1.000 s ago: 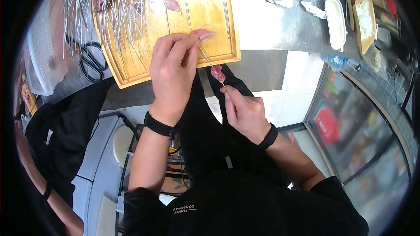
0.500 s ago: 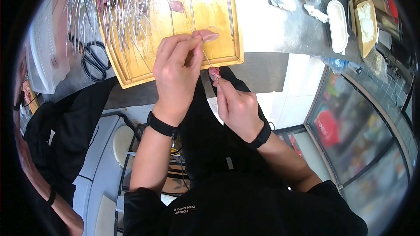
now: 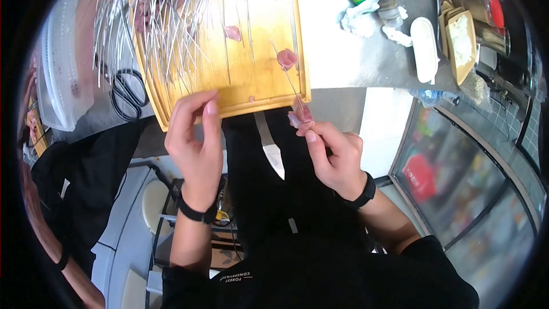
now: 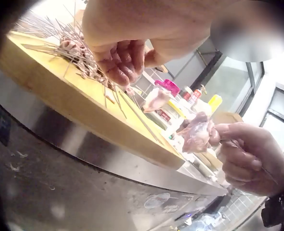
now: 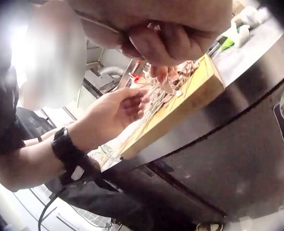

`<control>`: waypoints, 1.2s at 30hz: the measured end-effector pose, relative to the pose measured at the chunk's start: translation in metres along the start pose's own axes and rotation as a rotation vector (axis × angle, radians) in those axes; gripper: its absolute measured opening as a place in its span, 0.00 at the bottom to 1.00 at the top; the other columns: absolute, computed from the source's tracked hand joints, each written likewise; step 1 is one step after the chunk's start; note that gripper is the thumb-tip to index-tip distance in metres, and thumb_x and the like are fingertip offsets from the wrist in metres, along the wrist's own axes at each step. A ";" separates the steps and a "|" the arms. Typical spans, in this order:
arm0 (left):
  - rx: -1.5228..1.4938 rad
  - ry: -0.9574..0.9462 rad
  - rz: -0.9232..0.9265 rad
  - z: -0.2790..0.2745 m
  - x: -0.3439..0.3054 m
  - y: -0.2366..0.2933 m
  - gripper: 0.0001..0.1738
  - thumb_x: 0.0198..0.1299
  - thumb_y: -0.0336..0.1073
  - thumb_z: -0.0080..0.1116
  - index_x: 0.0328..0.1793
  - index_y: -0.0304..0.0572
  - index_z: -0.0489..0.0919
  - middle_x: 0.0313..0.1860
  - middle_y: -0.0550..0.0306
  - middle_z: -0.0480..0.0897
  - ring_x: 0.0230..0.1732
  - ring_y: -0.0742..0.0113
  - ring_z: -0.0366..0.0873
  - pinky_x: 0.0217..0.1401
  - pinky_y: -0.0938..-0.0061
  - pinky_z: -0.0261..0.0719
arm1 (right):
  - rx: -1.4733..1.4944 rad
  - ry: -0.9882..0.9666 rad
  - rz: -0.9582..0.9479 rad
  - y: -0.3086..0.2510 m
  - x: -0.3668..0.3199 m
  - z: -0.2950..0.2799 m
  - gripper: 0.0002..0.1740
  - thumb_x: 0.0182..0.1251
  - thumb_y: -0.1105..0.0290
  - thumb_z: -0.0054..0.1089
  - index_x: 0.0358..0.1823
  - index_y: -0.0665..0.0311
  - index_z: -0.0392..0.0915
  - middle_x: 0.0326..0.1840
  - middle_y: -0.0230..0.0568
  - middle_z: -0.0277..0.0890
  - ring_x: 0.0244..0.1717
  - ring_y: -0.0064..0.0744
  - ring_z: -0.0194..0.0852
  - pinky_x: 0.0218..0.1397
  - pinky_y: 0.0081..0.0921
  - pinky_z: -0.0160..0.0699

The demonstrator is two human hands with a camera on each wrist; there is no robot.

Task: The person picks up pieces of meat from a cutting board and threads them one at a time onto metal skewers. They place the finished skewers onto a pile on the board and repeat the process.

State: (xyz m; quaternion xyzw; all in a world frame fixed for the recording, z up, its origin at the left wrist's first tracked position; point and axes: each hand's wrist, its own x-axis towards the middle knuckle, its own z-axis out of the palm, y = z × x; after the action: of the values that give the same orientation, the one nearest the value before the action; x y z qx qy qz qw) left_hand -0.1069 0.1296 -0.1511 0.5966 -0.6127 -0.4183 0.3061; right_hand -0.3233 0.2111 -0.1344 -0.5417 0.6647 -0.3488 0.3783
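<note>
My right hand (image 3: 336, 159) pinches a thin metal skewer (image 3: 292, 84) near its lower end. One piece of raw pink meat (image 3: 300, 116) sits on the skewer right at the fingertips, and a second meat piece (image 3: 287, 59) is near the pointed end, over the board. Off to the left, my left hand (image 3: 197, 144) is apart from the skewer, its fingers loosely bent and holding nothing, at the near edge of the wooden board (image 3: 251, 88). In the left wrist view the meat bunches against the right thumb and forefinger.
A pile of metal skewers (image 3: 166, 28) with meat covers the board's left side; a small meat scrap (image 3: 233, 33) lies beside it. A knife (image 3: 274, 161) points toward me below the board. Black-handled scissors (image 3: 127, 96), a white tray (image 3: 424, 50) and crumpled tissue (image 3: 361, 17) flank the board.
My left hand has let go of the upper meat piece and drawn back down and left. That piece now sits on the skewer. The right hand still holds the skewer, slightly lower and further right.
</note>
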 end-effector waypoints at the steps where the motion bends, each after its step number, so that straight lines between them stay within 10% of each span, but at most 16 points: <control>1: -0.009 0.009 0.018 -0.002 -0.002 0.005 0.09 0.73 0.25 0.56 0.55 0.30 0.81 0.48 0.54 0.85 0.49 0.71 0.82 0.54 0.77 0.79 | -0.020 -0.014 0.014 -0.008 0.006 -0.005 0.05 0.71 0.77 0.59 0.40 0.65 0.84 0.22 0.38 0.81 0.15 0.25 0.74 0.22 0.23 0.69; 10: -0.770 -0.144 -0.426 0.027 0.033 0.061 0.25 0.80 0.41 0.47 0.69 0.23 0.72 0.61 0.43 0.82 0.61 0.60 0.83 0.64 0.71 0.79 | -0.084 -0.068 -0.157 -0.037 0.004 0.029 0.04 0.66 0.79 0.60 0.40 0.66 0.82 0.21 0.42 0.79 0.18 0.39 0.79 0.22 0.30 0.75; 17: -0.917 -0.056 -0.575 0.015 0.042 0.048 0.25 0.82 0.42 0.42 0.64 0.23 0.75 0.59 0.34 0.83 0.61 0.51 0.84 0.68 0.66 0.80 | 0.141 -0.179 0.166 -0.052 -0.012 0.048 0.03 0.71 0.79 0.59 0.42 0.68 0.81 0.27 0.43 0.81 0.22 0.36 0.83 0.26 0.24 0.77; 23: -0.634 -0.146 -0.643 0.002 0.030 0.048 0.22 0.79 0.39 0.44 0.64 0.28 0.79 0.60 0.47 0.84 0.58 0.69 0.83 0.39 0.81 0.77 | 0.089 -0.022 0.077 -0.067 0.001 0.066 0.04 0.71 0.78 0.58 0.42 0.68 0.81 0.27 0.46 0.81 0.22 0.41 0.83 0.26 0.30 0.77; 27: -0.632 -0.167 -0.612 -0.001 0.021 0.056 0.20 0.79 0.37 0.48 0.68 0.31 0.78 0.63 0.55 0.83 0.49 0.77 0.79 0.46 0.81 0.77 | -0.006 -0.010 0.094 -0.075 0.016 0.073 0.05 0.69 0.78 0.58 0.41 0.66 0.82 0.24 0.51 0.78 0.23 0.49 0.82 0.26 0.34 0.78; 31: -0.642 -0.298 -0.440 -0.043 0.021 0.050 0.27 0.78 0.35 0.51 0.78 0.30 0.65 0.71 0.49 0.77 0.53 0.75 0.78 0.54 0.79 0.78 | 0.072 0.052 0.085 -0.079 0.015 0.076 0.08 0.73 0.77 0.54 0.40 0.67 0.83 0.20 0.39 0.77 0.18 0.28 0.77 0.24 0.26 0.72; 36: -0.555 0.065 -0.037 -0.154 0.049 0.036 0.11 0.75 0.30 0.54 0.47 0.32 0.85 0.35 0.55 0.87 0.33 0.79 0.81 0.38 0.80 0.78 | 0.152 0.273 0.139 -0.066 -0.008 0.077 0.13 0.78 0.74 0.49 0.36 0.70 0.80 0.13 0.24 0.60 0.13 0.13 0.57 0.19 0.19 0.51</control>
State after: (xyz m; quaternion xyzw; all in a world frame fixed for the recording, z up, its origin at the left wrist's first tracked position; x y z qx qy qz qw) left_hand 0.0062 0.0566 -0.0544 0.5143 -0.4532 -0.5563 0.4697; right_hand -0.2246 0.2033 -0.1116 -0.4119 0.7175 -0.4413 0.3476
